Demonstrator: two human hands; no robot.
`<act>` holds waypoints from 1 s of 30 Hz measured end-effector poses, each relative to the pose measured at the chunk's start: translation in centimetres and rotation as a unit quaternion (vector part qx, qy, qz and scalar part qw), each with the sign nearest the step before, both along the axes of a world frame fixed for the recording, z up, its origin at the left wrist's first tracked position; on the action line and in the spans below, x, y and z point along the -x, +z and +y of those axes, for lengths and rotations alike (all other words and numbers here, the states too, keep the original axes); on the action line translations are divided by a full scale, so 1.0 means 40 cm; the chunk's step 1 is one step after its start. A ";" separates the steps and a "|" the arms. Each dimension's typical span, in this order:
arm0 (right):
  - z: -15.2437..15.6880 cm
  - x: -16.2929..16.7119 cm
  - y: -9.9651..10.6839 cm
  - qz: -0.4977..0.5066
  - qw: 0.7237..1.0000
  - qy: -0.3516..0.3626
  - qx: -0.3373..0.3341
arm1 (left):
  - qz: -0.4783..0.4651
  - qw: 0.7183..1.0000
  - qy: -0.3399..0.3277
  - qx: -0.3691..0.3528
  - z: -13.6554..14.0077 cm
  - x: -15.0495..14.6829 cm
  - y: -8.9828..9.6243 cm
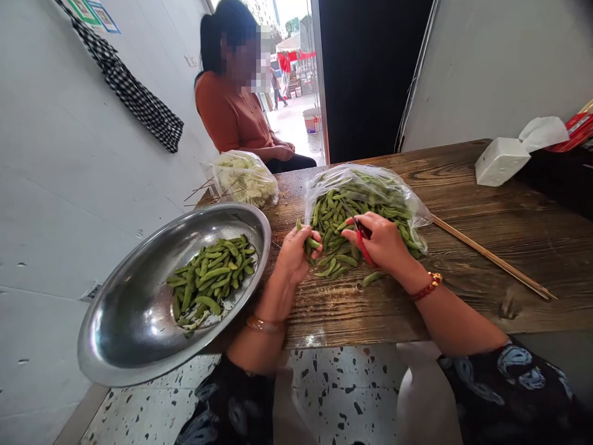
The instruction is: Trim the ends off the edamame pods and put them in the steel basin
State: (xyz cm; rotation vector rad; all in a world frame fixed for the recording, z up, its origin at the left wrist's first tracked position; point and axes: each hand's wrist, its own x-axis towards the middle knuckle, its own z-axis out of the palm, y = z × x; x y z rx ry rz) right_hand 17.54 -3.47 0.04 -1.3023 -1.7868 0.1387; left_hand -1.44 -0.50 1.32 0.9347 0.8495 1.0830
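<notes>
Green edamame pods are gripped in my left hand, which is held over the table near the bowl's right rim. My right hand is closed on red-handled scissors, their dark blades pointing up and left over the pile. In front of both hands a clear plastic bag lies with its mouth towards me, and loose edamame pods spill out onto the wood. At left, a large steel bowl contains a heap of edamame pods.
The wooden table has thin wooden skewers at right and a tissue pack at the back right. A bag of pale vegetable pieces sits behind the bowl. Beyond it a person in an orange top sits by the doorway.
</notes>
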 end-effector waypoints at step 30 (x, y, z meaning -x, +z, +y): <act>-0.007 0.004 0.008 -0.006 0.999 0.024 0.022 | 0.153 0.982 -0.040 -0.099 -0.008 -0.005 -0.025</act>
